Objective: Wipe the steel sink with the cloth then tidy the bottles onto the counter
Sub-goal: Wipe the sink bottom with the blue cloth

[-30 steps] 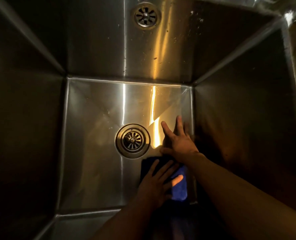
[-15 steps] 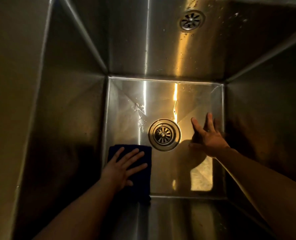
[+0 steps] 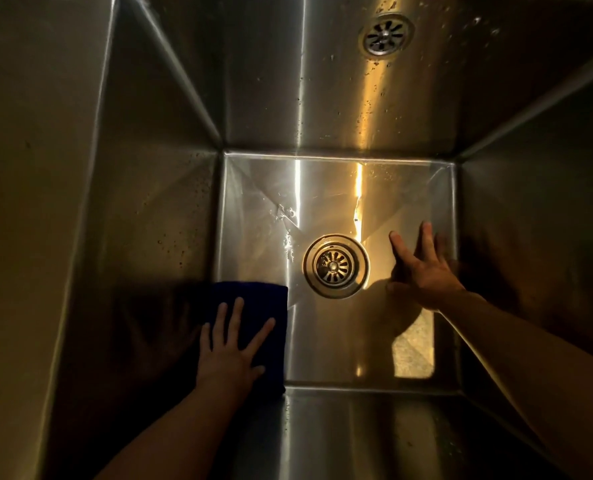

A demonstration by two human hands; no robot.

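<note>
Deep steel sink (image 3: 340,344) fills the view, seen straight down: four tall walls, square floor, warm light streaks on the far wall and floor.

Dark blue cloth (image 3: 253,299) lies flat in the floor's near-left corner, left edge against the left wall, near edge at the near wall.

Left hand (image 3: 229,355) is on top of the cloth, palm down, fingers straight and spread, pressing it to the floor.

Right hand (image 3: 426,271) is at the floor's right edge, fingers splayed toward the far wall and holding nothing. Can't tell if the palm touches the steel.

Round drain strainer (image 3: 335,266) sits mid-floor between the two hands, apart from both.

Smaller round overflow grille (image 3: 386,33) is high on the far wall.

Water droplets (image 3: 288,237) lie just left of the drain.
</note>
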